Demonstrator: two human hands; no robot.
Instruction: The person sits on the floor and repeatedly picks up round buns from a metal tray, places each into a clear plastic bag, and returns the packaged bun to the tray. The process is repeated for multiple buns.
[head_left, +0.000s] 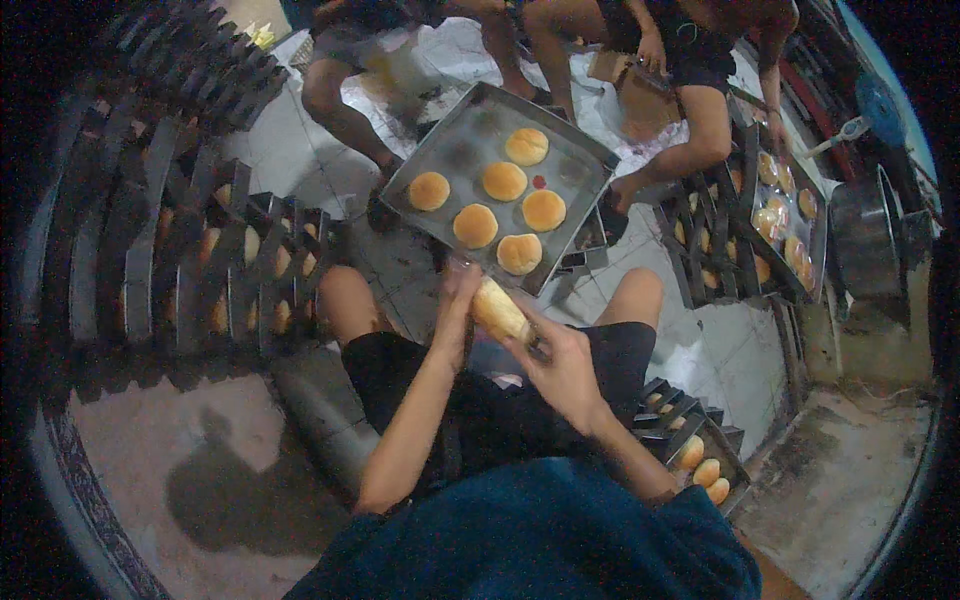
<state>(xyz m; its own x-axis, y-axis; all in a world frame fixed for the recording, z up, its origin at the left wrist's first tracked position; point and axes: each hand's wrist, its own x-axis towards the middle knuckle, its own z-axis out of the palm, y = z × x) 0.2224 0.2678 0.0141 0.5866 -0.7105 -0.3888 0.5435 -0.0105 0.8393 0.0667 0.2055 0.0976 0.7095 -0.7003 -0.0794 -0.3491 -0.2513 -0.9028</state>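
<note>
Over my lap, both hands hold one golden bun (501, 309), seen edge-on and tilted. My left hand (457, 304) is along its left side, its fingers blurred near something clear that looks like plastic film. My right hand (555, 356) grips the lower right end, thumb and fingers around it. Just beyond my hands, a square metal baking tray (450, 150) sits at an angle. Several round browned buns lie in it, among them a bun (519, 255) at the near corner and another bun (526, 147) farther back. A small red spot (539, 182) shows between them.
Stacked metal trays of buns (255, 262) rise on my left. On the right, a tray (814, 255) of shiny, seemingly wrapped buns tops another stack, beside a large metal pot (862, 240). More buns (706, 471) are by my right elbow. Co-workers' legs (697, 127) are beyond the tray.
</note>
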